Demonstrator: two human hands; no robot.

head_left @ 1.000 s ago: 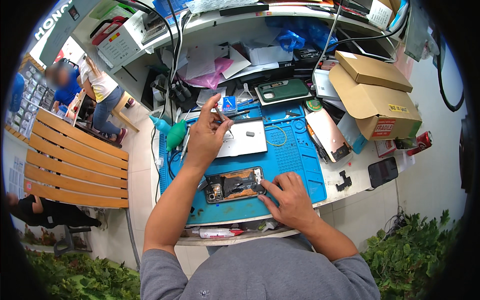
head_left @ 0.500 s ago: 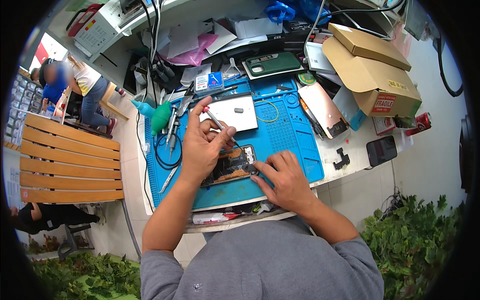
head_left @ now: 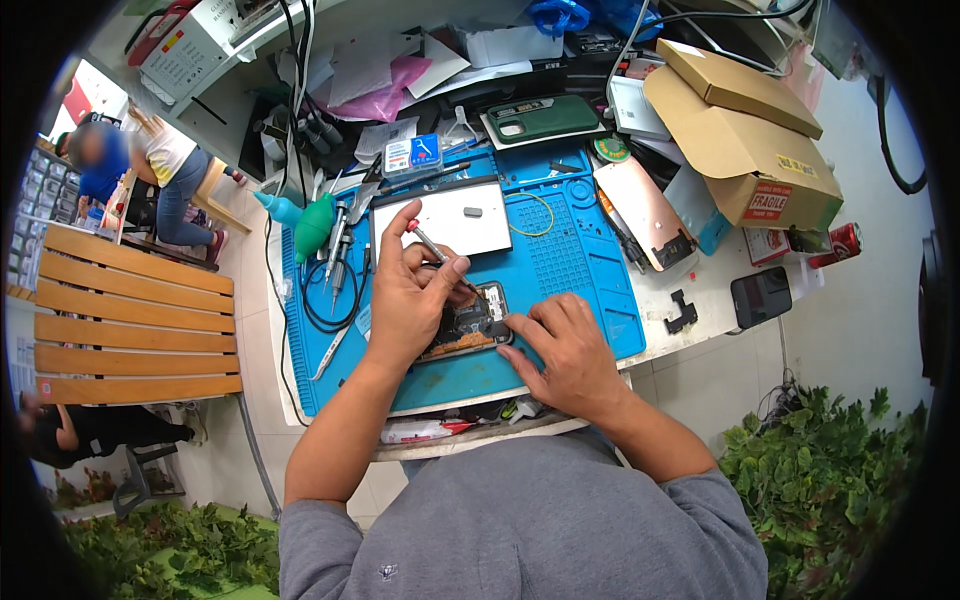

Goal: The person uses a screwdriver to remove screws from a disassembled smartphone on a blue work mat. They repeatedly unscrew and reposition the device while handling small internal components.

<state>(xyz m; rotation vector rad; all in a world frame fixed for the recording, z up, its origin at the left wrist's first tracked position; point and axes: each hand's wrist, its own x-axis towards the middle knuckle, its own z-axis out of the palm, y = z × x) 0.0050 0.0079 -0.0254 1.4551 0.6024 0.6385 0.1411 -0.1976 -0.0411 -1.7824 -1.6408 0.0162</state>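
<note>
An opened phone [head_left: 466,326] lies on the blue work mat [head_left: 560,285], its dark inner parts and orange-brown patches exposed. My left hand [head_left: 408,300] is above the phone's left part, hiding some of it. Between its thumb and fingers is a slim screwdriver [head_left: 430,243] with a red cap, slanting down to the right toward the phone's upper edge. Whether the tip touches is too small to tell. My right hand [head_left: 572,358] is closed at the phone's right end, index finger and thumb against its edge.
Behind the phone lies a white panel [head_left: 470,222] bearing a small grey piece. Left are a green air blower [head_left: 315,228] and a coiled black cable [head_left: 325,315]. To the right are a rose-gold phone back [head_left: 640,215], a black phone [head_left: 762,297] and a cardboard box [head_left: 745,150].
The whole view has shifted slightly. The screwdriver and my left hand sit a little farther right over the phone. My right hand keeps nearly the same pose at its edge.
</note>
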